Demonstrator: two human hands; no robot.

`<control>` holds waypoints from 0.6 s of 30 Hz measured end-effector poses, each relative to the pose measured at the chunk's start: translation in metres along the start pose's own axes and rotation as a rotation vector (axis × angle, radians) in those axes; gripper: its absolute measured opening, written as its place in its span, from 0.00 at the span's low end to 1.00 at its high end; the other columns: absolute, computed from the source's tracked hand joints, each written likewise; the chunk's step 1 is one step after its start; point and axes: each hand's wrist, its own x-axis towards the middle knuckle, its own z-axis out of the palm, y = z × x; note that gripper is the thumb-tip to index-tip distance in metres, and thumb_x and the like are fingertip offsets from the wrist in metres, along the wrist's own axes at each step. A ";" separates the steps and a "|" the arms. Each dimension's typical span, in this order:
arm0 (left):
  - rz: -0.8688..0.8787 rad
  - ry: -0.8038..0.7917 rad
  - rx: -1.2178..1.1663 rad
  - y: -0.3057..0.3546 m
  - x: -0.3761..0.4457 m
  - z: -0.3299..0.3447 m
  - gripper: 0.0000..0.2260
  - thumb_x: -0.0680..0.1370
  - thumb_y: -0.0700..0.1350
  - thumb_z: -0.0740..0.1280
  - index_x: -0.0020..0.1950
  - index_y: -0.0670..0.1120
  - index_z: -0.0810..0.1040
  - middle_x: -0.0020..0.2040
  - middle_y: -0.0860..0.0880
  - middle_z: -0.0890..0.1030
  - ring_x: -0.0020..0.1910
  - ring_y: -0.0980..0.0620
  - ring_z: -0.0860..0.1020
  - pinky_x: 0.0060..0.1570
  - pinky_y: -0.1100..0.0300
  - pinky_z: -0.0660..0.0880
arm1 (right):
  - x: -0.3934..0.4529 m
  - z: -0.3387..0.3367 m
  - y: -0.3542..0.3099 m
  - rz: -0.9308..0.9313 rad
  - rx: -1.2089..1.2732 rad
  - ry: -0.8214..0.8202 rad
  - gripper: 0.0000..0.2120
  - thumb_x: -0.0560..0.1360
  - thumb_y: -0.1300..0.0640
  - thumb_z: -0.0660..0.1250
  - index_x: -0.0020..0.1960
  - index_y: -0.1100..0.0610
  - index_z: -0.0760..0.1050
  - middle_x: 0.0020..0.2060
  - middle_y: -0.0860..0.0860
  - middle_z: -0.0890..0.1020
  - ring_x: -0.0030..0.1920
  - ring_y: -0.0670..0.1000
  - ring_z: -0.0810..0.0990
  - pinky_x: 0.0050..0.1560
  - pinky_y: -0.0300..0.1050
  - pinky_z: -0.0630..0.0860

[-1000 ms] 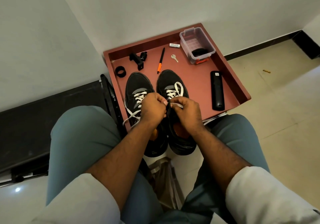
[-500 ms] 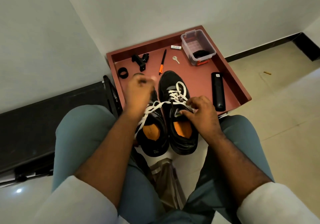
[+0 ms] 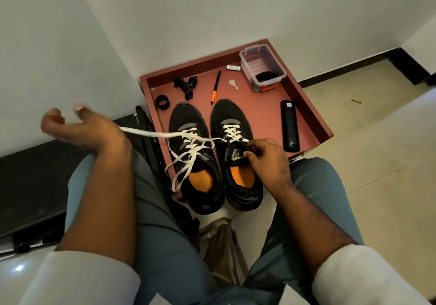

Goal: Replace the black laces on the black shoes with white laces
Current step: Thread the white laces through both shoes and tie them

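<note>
A shallow red-brown tray (image 3: 313, 106) with raised walls sits against the white wall. At its 12 o'clock edge lie a white battery (image 3: 233, 68) and a clear plastic box (image 3: 262, 68) with an orange latch and a dark item inside. A key (image 3: 233, 84) and a black pen with an orange tip (image 3: 215, 87) lie near centre; a black clamp (image 3: 185, 86) and a black ring (image 3: 162, 102) sit at 10 o'clock. A long black remote (image 3: 290, 126) lies at 3 o'clock, well apart from the shoes.

Two black shoes, textile-topped with orange insoles, stand side by side at the tray's 6 o'clock edge, heels overhanging. The left shoe (image 3: 195, 158) is fully laced with a flat white lace, ends loose. The right shoe (image 3: 236, 153) is laced through the lower eyelets only.

The white lace (image 3: 151, 133) of the right shoe runs taut across the left shoe toward 9 o'clock. The left hand (image 3: 82, 130) is raised with fingers curled; the lace ends behind its wrist, so whether it grasps the lace cannot be told. The right hand (image 3: 266, 156) pinches the right shoe's tongue area, fingers curled.
</note>
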 end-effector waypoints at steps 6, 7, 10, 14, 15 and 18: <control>0.305 -1.343 0.588 -0.016 -0.107 -0.011 0.14 0.79 0.46 0.66 0.65 0.50 0.77 0.57 0.53 0.80 0.52 0.56 0.78 0.47 0.62 0.75 | -0.002 0.002 -0.003 -0.011 -0.005 0.029 0.13 0.75 0.54 0.70 0.58 0.53 0.79 0.50 0.48 0.78 0.50 0.49 0.78 0.49 0.41 0.73; 0.375 -1.408 0.709 -0.022 -0.118 -0.011 0.13 0.79 0.48 0.66 0.63 0.51 0.79 0.57 0.52 0.81 0.52 0.53 0.79 0.48 0.59 0.75 | -0.003 0.003 -0.003 -0.016 -0.007 0.035 0.13 0.75 0.54 0.69 0.58 0.53 0.79 0.50 0.49 0.78 0.50 0.49 0.78 0.49 0.40 0.71; 0.533 -1.464 0.951 -0.023 -0.126 -0.007 0.07 0.79 0.49 0.67 0.52 0.50 0.82 0.48 0.50 0.82 0.48 0.47 0.80 0.44 0.56 0.74 | -0.005 0.004 -0.003 -0.028 -0.030 0.054 0.12 0.76 0.54 0.68 0.58 0.53 0.80 0.50 0.49 0.78 0.50 0.50 0.78 0.47 0.38 0.68; 0.518 -1.443 1.010 -0.022 -0.112 0.001 0.04 0.78 0.45 0.66 0.49 0.49 0.80 0.47 0.48 0.81 0.45 0.45 0.79 0.47 0.48 0.79 | -0.003 0.005 -0.002 -0.043 -0.054 0.059 0.11 0.76 0.54 0.67 0.57 0.53 0.80 0.49 0.49 0.78 0.49 0.50 0.78 0.45 0.39 0.68; 0.489 -1.432 0.988 -0.022 -0.108 0.002 0.03 0.78 0.45 0.66 0.48 0.49 0.79 0.46 0.48 0.80 0.44 0.45 0.79 0.47 0.47 0.79 | -0.002 0.005 -0.002 -0.045 -0.055 0.060 0.11 0.76 0.54 0.67 0.57 0.53 0.80 0.49 0.49 0.78 0.49 0.51 0.78 0.45 0.39 0.68; 0.491 -1.417 0.835 -0.022 -0.104 0.001 0.05 0.79 0.47 0.66 0.48 0.49 0.80 0.47 0.50 0.76 0.44 0.48 0.77 0.46 0.51 0.76 | 0.000 0.007 -0.002 -0.039 -0.040 0.067 0.11 0.76 0.55 0.67 0.58 0.53 0.79 0.49 0.49 0.78 0.49 0.51 0.78 0.46 0.39 0.67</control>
